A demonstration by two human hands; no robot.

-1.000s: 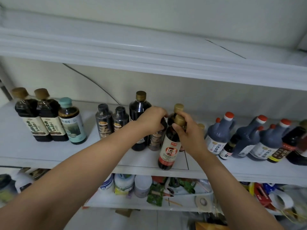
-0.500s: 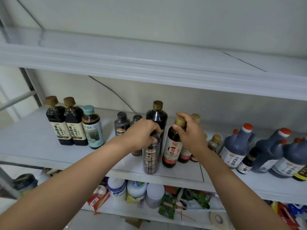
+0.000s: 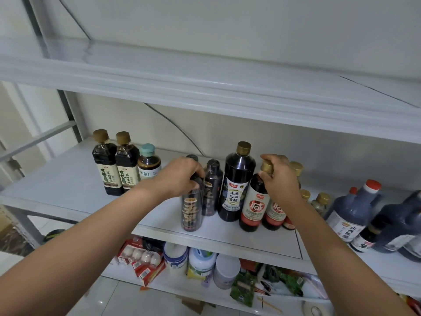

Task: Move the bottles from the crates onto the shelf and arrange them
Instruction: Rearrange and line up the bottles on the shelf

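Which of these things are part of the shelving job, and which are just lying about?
Job: slim dark bottle in left hand; red-label bottle in right hand; shelf; tall gold-capped bottle.

Lying about: eggs, tubs, green packets on the lower shelf.

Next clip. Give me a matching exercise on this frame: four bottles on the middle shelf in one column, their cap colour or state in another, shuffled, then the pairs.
Things:
1. Tall vinegar bottle
2. Short bottle beside the two soy bottles
3. Grey jug
4. Slim dark bottle at the shelf front

Cap colour or state:
A. Pale teal cap
B. Top covered by the left hand
C. Gold cap, free of both hands
D. Red-orange cap

Pairs: 1-C, 2-A, 3-D, 4-B
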